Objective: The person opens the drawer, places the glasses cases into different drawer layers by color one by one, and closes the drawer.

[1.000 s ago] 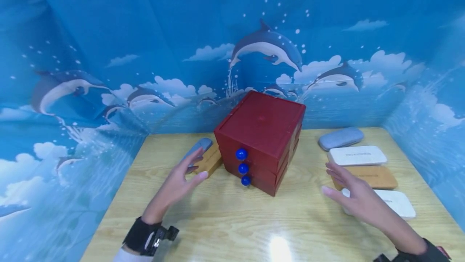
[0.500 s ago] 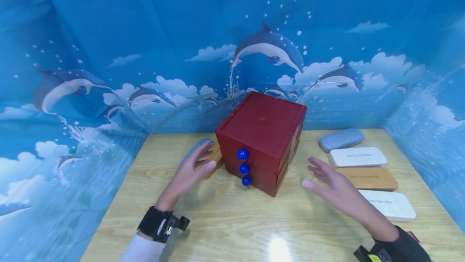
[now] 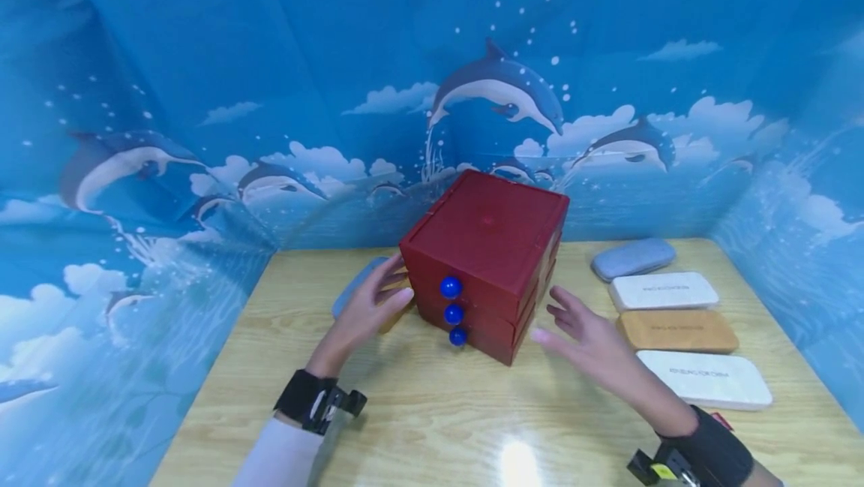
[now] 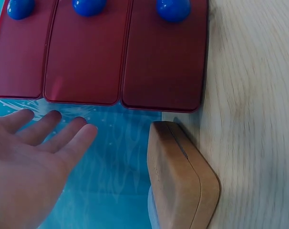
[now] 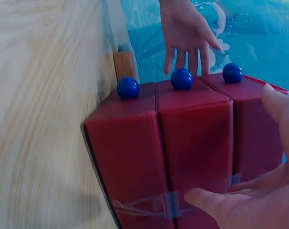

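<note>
A dark red box of three stacked drawers (image 3: 482, 235) stands at an angle at the back middle of the table, a round blue knob (image 3: 451, 287) on each drawer front. My left hand (image 3: 364, 314) is at its left side, fingers spread and fingertips right by the drawer edges. On the other side my right hand (image 3: 587, 333) is held with fingers apart, facing the taped side wall (image 5: 135, 167). Neither hand grips anything. Behind the left hand, a tan glasses case (image 4: 175, 176) and a blue case (image 3: 354, 288) lie partly hidden.
At the right of the wooden table (image 3: 432, 427) lies a row of cases: a grey-blue one (image 3: 633, 258), a white one (image 3: 664, 290), a tan one (image 3: 678, 330) and another white one (image 3: 715, 380). A blue dolphin-print cloth (image 3: 337, 97) surrounds the back and sides.
Both hands have moved inward toward the red drawer box, the left rightward and the right leftward, away from the row of cases. The box has stayed in place.
</note>
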### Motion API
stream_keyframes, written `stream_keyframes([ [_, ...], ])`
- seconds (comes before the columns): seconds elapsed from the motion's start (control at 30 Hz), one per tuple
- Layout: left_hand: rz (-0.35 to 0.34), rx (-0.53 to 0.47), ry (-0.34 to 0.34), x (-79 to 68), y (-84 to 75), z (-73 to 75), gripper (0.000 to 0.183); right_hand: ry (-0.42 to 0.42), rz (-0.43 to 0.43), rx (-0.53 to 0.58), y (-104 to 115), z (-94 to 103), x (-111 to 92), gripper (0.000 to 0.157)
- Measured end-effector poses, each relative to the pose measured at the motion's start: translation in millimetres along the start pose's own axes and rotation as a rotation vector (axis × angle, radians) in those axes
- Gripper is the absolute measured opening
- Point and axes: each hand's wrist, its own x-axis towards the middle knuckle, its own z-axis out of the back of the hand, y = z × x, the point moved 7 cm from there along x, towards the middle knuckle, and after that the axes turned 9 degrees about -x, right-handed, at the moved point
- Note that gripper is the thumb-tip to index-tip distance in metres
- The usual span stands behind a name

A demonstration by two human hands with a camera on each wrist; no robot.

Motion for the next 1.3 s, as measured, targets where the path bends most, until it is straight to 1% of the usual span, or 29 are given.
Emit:
stream_keyframes([
  [0.13, 0.014, 0.003, -0.005, 6.0, 1.7, -2.8, 0.059, 0.003, -0.044, 0.022, -1, -5.6, 4, 0.085],
  [0.27, 0.012, -0.001, -0.001, 13.0, 3.7, -6.2, 0.059, 0.004, -0.047, 0.064, 1, -11.1, 10, 0.085],
  [0.37, 0.01, -0.03, 0.013, 17.8, 3.9, -8.7, 0.059, 0.002, -0.053, 0.063, 2, -15.0, 15, 0.086],
  [0.43, 0.014, -0.05, 0.027, 19.6, 1.9, -10.6, 0.059, 0.011, -0.079, 0.06, 2, -18.2, 17, 0.088],
  [0.5, 0.019, -0.074, 0.046, 20.1, -3.7, -12.6, 0.06, 0.024, -0.111, 0.055, 1, -21.4, 18, 0.092],
  [0.57, 0.032, -0.074, 0.06, 19.8, -10.0, -14.4, 0.06, 0.035, -0.138, 0.07, 2, -24.2, 20, 0.095],
  [0.67, 0.054, -0.067, 0.074, 19.0, -17.9, -16.4, 0.059, 0.036, -0.157, 0.101, 4, -27.3, 22, 0.098],
  [0.8, 0.081, -0.053, 0.096, 19.9, -19.0, -19.0, 0.058, 0.019, -0.166, 0.134, 6, -28.9, 23, 0.097],
  [0.9, 0.078, -0.066, 0.112, 20.8, -17.0, -20.6, 0.056, 0.011, -0.17, 0.143, 6, -29.4, 23, 0.097],
  [1.1, 0.065, -0.101, 0.138, 21.1, -18.6, -23.8, 0.052, 0.0, -0.128, 0.116, 4, -26.2, 24, 0.093],
  [1.23, 0.071, -0.069, 0.15, 19.6, -22.5, -25.4, 0.052, 0.028, -0.066, 0.159, 2, -21.6, 25, 0.085],
  [1.27, 0.063, -0.07, 0.152, 18.9, -23.6, -25.8, 0.054, 0.038, -0.051, 0.178, 2, -20.1, 25, 0.084],
  [1.3, 0.06, -0.079, 0.153, 19.5, -20.7, -25.8, 0.058, 0.044, -0.034, 0.186, 2, -19.0, 25, 0.082],
])
